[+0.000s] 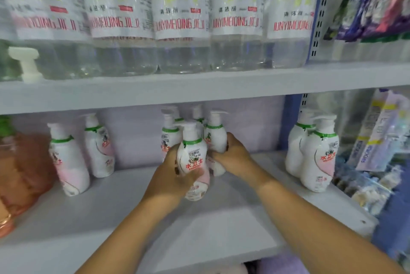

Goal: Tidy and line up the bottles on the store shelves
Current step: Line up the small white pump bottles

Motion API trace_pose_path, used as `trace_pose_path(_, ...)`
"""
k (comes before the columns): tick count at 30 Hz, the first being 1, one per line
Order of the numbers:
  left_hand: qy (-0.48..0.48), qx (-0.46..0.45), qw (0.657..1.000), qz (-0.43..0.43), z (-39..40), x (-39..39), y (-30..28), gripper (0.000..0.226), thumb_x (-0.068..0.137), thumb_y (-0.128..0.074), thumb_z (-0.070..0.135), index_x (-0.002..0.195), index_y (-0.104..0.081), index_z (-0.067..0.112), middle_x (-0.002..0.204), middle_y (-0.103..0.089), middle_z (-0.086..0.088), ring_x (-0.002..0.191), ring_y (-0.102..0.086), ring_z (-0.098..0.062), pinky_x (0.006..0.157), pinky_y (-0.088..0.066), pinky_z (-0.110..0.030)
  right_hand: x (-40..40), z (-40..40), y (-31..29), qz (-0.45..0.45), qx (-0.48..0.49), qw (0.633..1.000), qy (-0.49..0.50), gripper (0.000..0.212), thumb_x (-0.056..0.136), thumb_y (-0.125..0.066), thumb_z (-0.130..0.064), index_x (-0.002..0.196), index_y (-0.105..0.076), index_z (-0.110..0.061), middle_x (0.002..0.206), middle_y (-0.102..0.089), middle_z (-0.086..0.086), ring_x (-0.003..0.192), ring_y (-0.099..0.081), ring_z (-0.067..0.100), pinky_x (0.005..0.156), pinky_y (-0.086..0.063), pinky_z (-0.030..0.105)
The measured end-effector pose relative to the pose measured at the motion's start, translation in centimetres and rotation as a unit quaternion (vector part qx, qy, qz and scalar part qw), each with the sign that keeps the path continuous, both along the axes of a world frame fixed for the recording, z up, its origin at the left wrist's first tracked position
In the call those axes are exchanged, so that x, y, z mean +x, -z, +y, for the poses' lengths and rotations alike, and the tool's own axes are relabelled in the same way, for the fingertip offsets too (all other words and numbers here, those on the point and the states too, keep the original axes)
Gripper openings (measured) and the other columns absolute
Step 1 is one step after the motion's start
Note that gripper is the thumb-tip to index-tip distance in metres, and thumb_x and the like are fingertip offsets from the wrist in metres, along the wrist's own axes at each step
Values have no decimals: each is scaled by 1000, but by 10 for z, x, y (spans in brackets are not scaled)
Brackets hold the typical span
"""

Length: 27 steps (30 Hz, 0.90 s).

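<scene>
On the lower shelf (133,218), the front pump bottle (193,160) is gripped by the left hand (175,176); the bottle behind (216,140) is clasped by right hand (230,154) fingers.

White pump bottles (195,158) with green collars, pink-and-red labels.

We reach forward with both bare forearms, which converge from the lower edge toward the middle. Our left hand (175,176) curls from the left, thumb across the front, fingers wrapped behind and out of sight. Our right hand (230,154) lies slightly farther in and higher, back upward, fingers curled away from us. The two hands are nearly touching.
</scene>
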State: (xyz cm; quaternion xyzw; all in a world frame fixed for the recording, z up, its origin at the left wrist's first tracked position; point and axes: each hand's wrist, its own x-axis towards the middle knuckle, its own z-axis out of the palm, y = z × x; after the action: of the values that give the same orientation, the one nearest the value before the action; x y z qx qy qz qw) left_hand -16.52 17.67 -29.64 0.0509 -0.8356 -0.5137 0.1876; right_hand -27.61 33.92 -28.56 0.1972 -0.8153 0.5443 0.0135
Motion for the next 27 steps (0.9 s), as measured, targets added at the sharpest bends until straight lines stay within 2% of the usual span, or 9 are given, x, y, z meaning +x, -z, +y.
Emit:
trace_pose_path(3, 17, -10, 1000, -9, -13, -1, -1, 49, 82, -82, 32, 123, -56, 40, 101, -73, 20, 86, -69, 7, 77, -58, -28, 15, 7, 3, 37, 42, 995, 85, 21, 76, -73, -30, 89, -59, -25, 85, -70, -6, 77, -69, 8, 71, -59, 33)
trace_pose_path(6, 49, -20, 999, -14, -10, -11, -2, 48, 82, -81, 36, 120, -54, 44, 103, -71, 22, 95, -69, -2, 81, -61, -42, 43, 30, 10, 44, 100, 974, 200, 60, 63, -73, -55, 115, -55, -32, 106, -61, -7, 92, -64, 16, 80, -57, 39)
trace_pose_path(8, 81, -24, 996, -9, 3, -21, -2, 48, 83, -81, 35, 120, -52, 42, 106, -71, 20, 98, -68, -1, 85, -61, -43, 61, 52, 19, 89, 89, 955, 268, 71, 63, -81, -56, 122, -53, -29, 111, -55, -4, 98, -59, 19, 82, -55, 40)
trace_pose_path(11, 105, -21, 994, 4, 34, -42, 2, 51, 80, -81, 40, 122, -52, 41, 104, -72, 19, 97, -69, -2, 83, -61, -45, 82, 81, 24, 154, 43, 934, 319, 76, 67, -90, -46, 128, -51, -20, 114, -48, -2, 103, -48, 14, 88, -44, 32)
trace_pose_path(15, 119, -16, 993, 17, 84, -66, 2, 43, 82, -81, 41, 112, -51, 42, 97, -71, 19, 93, -70, -3, 76, -58, -29, 91, 105, 38, 120, -43, 957, 262, 82, 70, -77, -49, 139, -40, -24, 125, -51, -2, 120, -52, 19, 100, -48, 40)
trace_pose_path(17, 132, -30, 991, 12, 105, -74, -3, 43, 83, -81, 43, 112, -49, 40, 97, -71, 18, 89, -68, 0, 72, -54, -23, 94, 115, 43, 137, -19, 958, 253, 84, 72, -71, -48, 145, -35, -28, 130, -49, -5, 123, -51, 16, 103, -48, 39)
trace_pose_path(23, 152, -3, 988, -36, 133, -100, -4, 43, 83, -73, 58, 114, -59, 33, 102, -75, 13, 91, -73, -8, 83, -62, -39, 88, 137, 42, 198, 38, 935, 293, 96, 76, -83, -51, 152, -28, -32, 138, -38, -15, 134, -39, 13, 105, -38, 28)
trace_pose_path(25, 158, 23, 987, -34, 134, -98, -1, 41, 87, -64, 64, 113, -63, 32, 101, -75, 13, 92, -73, -6, 80, -60, -29, 86, 144, 49, 194, 32, 937, 287, 94, 74, -80, -57, 150, -29, -36, 138, -38, -17, 134, -41, 13, 104, -43, 30)
trace_pose_path(27, 154, 69, 986, 1, 131, -93, 3, 32, 96, -58, 56, 111, -67, 29, 100, -77, 13, 94, -73, -2, 77, -56, -18, 86, 148, 55, 181, 10, 944, 277, 89, 68, -77, -65, 142, -32, -45, 133, -38, -22, 129, -45, 10, 99, -51, 36)
